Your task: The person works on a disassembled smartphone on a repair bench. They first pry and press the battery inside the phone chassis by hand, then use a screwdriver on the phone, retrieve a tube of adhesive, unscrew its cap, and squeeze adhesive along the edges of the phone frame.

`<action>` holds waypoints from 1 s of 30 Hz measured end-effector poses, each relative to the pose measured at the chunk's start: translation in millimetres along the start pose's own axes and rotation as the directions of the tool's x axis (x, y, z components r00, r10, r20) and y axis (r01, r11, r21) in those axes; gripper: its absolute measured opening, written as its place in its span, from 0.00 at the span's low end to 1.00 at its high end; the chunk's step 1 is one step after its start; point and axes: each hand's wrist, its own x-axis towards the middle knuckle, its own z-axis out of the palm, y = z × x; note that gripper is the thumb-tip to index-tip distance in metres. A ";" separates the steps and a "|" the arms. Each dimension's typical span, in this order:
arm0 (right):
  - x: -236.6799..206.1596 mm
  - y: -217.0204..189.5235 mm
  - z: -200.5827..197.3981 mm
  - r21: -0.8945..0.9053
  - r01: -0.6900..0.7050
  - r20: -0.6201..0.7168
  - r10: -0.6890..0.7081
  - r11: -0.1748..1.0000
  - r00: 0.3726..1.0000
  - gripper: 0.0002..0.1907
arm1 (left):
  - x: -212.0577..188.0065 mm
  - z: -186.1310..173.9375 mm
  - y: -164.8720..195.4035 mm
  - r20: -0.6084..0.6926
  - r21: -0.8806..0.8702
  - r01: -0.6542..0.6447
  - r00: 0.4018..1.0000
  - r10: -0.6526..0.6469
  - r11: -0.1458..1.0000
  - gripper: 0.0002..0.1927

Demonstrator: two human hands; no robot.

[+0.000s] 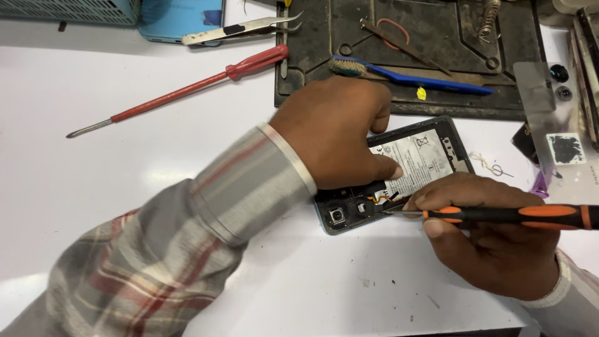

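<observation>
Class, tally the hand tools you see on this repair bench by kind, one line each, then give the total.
Screwdrivers: 2, the red one lying on the table and the orange-and-black one in the right hand
Tweezers: 1
Brushes: 1, the blue toothbrush on the dark mat
Total: 4

We find open white desk (pixel 125 187) at left and front; a red screwdriver (pixel 181 90), tweezers (pixel 243 28) and the cluttered black mat (pixel 437 56) block the far side.
</observation>
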 end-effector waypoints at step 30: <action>7.4 -2.0 3.2 -0.072 -0.018 -0.138 0.008 0.997 0.990 0.10 | 2.8 -11.8 3.5 0.179 -0.082 0.118 0.979 -0.102 0.990 0.16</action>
